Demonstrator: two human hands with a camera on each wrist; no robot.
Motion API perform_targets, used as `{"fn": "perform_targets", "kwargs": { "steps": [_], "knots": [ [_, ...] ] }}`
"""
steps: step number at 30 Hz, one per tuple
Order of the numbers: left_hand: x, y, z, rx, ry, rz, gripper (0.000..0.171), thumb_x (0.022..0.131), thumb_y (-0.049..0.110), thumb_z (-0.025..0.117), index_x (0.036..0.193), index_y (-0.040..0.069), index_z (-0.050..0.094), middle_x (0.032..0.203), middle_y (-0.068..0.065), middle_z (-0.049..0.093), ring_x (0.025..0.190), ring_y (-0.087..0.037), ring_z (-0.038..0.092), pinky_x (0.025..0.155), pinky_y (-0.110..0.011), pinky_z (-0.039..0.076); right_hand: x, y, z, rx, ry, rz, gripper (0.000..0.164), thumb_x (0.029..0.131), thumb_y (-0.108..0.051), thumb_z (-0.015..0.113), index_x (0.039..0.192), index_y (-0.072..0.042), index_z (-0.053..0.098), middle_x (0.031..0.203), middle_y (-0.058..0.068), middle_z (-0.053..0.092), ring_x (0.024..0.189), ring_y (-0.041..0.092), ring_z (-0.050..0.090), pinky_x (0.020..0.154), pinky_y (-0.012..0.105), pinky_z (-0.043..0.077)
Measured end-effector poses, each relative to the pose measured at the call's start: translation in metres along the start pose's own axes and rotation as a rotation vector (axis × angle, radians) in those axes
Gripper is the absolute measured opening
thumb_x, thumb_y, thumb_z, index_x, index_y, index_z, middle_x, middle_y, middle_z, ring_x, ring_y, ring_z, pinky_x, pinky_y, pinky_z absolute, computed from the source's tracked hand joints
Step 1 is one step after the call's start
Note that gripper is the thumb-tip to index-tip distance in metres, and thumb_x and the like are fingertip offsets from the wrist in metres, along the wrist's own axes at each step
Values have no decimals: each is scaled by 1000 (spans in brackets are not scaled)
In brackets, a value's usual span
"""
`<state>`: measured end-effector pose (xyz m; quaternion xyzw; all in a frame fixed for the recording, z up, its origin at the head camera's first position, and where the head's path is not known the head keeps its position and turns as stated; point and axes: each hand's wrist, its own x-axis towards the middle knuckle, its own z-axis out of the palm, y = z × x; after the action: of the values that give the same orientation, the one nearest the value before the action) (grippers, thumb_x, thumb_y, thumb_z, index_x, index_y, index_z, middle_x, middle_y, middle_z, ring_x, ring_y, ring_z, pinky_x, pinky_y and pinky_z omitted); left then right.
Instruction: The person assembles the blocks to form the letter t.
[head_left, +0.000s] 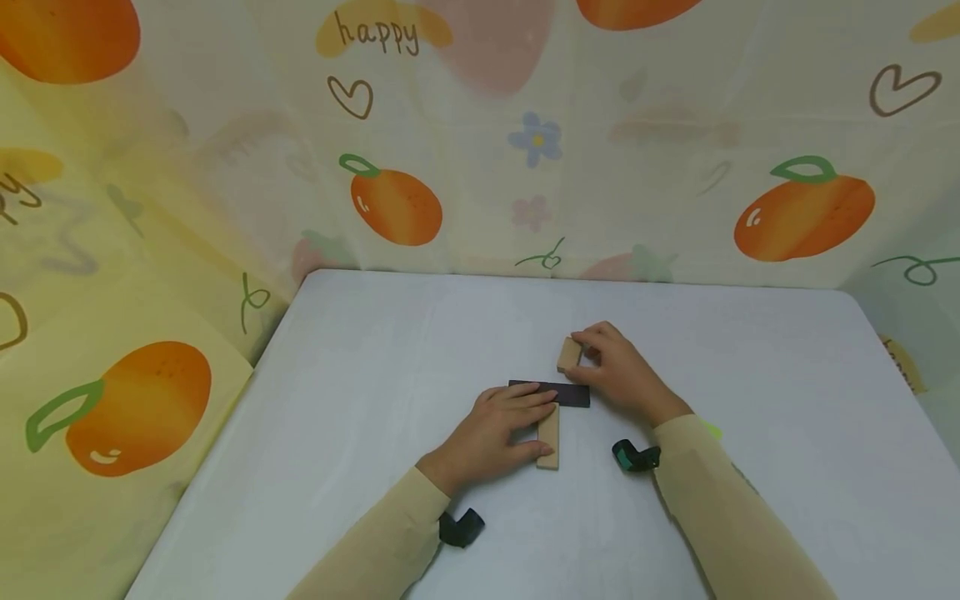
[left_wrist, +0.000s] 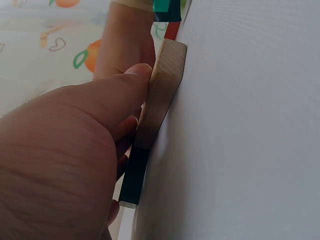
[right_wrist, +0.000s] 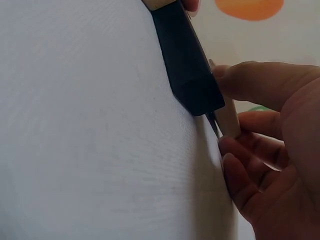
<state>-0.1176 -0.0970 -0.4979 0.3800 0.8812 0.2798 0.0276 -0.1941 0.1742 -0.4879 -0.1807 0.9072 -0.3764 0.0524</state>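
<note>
On the white table, a dark flat block (head_left: 573,395) lies crosswise, and a pale wooden block (head_left: 549,442) runs from its near side toward me, forming a T. My left hand (head_left: 498,433) rests over both, its extended fingers on the dark block and its thumb at the wooden block's near end. In the left wrist view the thumb presses against that wooden block (left_wrist: 159,95). Beyond the dark block, my right hand (head_left: 618,371) pinches a second wooden block (head_left: 569,354) between thumb and fingers. The right wrist view shows this block partly hidden behind the dark block (right_wrist: 187,60).
Black wrist devices sit beside the left sleeve (head_left: 375,542) and right sleeve (head_left: 727,508). A small yellow-green thing (head_left: 713,431) peeks out behind the right sleeve. A cloth (head_left: 480,167) printed with oranges hangs along the back edge of the white table (head_left: 360,375).
</note>
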Motion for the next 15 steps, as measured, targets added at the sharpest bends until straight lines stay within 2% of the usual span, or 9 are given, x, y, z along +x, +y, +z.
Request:
{"fn": "perform_targets", "kwargs": {
  "steps": [5,11,15],
  "knots": [
    [0,0,0,1,15,11,66,102,45,79,156,11,62,163,8,51,157,-14,34,122,-53,32,4,-2,1,33,-15,-6,58,99,-17,83,148,5,62,135,18,58,114,32,59,99,51,50],
    [0,0,1,-7,6,1,66,102,45,79,156,12,61,163,8,51,158,-12,33,123,-51,30,4,-2,2,101,1,-10,43,106,-9,72,146,6,64,134,18,61,107,29,63,94,48,52],
    [0,0,1,4,5,-1,65,103,45,78,156,12,61,163,8,51,158,-12,33,122,-50,31,5,-2,4,127,3,-16,41,106,-7,70,144,6,65,136,19,61,108,29,64,94,49,53]
  ]
}}
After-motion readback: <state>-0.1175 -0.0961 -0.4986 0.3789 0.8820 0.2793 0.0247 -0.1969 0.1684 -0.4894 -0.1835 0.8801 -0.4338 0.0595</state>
